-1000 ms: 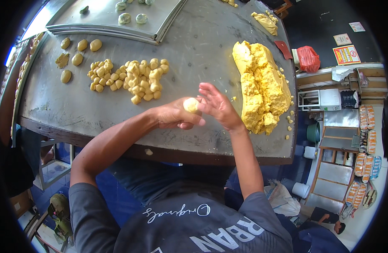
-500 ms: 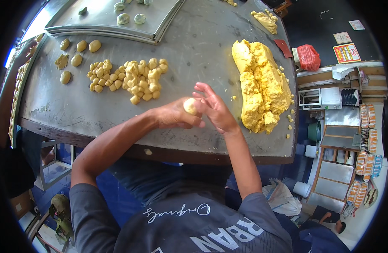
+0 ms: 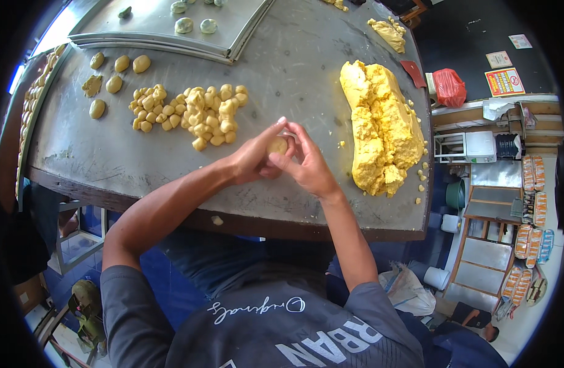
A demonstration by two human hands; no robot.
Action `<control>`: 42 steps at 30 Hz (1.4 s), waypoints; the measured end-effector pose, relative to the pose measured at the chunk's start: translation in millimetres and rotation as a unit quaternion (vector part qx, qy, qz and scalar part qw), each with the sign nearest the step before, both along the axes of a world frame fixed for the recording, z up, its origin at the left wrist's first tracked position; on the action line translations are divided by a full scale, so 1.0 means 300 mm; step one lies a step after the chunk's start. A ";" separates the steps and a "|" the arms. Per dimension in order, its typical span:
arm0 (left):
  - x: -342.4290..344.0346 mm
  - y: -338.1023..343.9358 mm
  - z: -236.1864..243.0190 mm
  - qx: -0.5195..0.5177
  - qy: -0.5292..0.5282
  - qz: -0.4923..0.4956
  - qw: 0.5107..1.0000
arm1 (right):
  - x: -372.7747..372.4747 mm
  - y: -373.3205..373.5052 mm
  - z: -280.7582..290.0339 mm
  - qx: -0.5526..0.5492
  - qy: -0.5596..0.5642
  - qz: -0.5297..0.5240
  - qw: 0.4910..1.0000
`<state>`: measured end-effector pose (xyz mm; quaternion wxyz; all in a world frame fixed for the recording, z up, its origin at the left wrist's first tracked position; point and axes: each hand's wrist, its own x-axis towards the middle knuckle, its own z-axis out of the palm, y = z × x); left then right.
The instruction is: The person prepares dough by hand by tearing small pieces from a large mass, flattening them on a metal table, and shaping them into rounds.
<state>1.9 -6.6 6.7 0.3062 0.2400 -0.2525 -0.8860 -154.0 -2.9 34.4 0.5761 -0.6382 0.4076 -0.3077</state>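
Snugly, the left hand (image 3: 257, 158) cups a small, pale dough ball (image 3: 277, 146), while the right hand (image 3: 309, 168) curves its fingers and thumb round it from the four-o'clock side. Both are narrow about it above the metal table (image 3: 294, 80) — how hard they press, I cannot tell. Uneven pressure from the right thumb could flatten or crack the ball; fingers that part too far could let it drop onto the tabletop.

Near the hands at ten o'clock lies a cluster of small dough pieces (image 3: 213, 119), in the way of any straight reach to the larger dough balls (image 3: 141, 64) beyond. Towards eleven, well apart, a tray (image 3: 153, 45) carries a few green-marbled balls (image 3: 184, 25); its raised rim could catch a low wrist. Near three o'clock a big, crumbly yellow block (image 3: 386, 129) rises — it stands between the hands and a flat red piece (image 3: 413, 73) at two. Loose crumbs (image 3: 421, 175) beside the block might stick to a passing palm.
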 end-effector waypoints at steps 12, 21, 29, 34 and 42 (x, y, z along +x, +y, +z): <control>0.003 0.014 -0.001 -0.044 -0.003 -0.044 0.998 | -0.032 -0.014 0.023 0.209 -0.234 -0.026 0.949; -0.005 0.008 0.005 -0.034 -0.016 -0.008 0.999 | -0.006 0.005 0.014 0.103 -0.092 -0.055 0.989; 0.011 -0.002 -0.010 -0.017 0.041 -0.039 0.998 | -0.054 0.015 0.011 0.010 -0.022 -0.003 1.000; 0.009 0.003 0.013 -0.001 0.047 -0.048 0.998 | -0.042 0.006 0.019 -0.055 0.055 0.015 0.997; 0.009 0.005 -0.004 0.021 0.034 -0.070 0.997 | -0.016 0.003 0.016 -0.007 0.031 -0.009 0.999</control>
